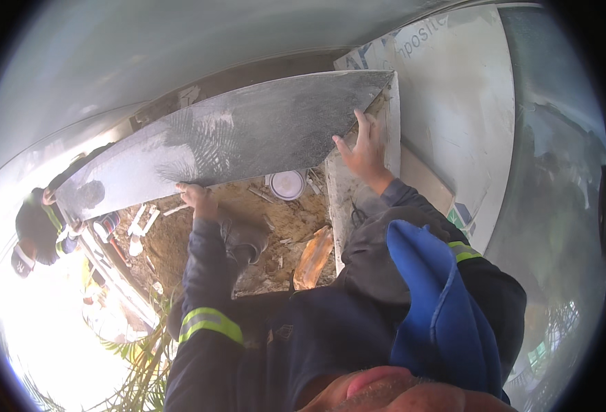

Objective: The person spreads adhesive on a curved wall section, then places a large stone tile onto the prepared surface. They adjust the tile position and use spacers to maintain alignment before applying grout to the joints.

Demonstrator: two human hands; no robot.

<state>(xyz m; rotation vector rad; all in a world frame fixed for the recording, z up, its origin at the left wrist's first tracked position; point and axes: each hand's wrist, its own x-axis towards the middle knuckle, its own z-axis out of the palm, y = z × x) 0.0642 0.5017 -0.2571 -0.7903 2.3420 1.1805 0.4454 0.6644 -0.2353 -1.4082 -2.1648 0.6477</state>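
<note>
A long dark grey slab (268, 130) with a glossy, reflecting face spans the view from the far left to the upper right. My left hand (198, 199) grips its near edge, thumb on top and the other fingers mostly hidden below. By the slab's right end, my right hand (368, 154) has thumb and forefinger stretched apart against the edge. That end lies over a pale, dusty ledge (344, 206). At the far left, another person (38, 223) in dark clothing and a cap has hands at the slab's other end.
Below the slab lies rubble-strewn brown ground (179, 240) with a round white lid or bucket (287, 185) and an orange-brown block (315, 257). A large pale sheet (461, 117) leans at the right. Palm-like leaves (145, 357) grow at the lower left.
</note>
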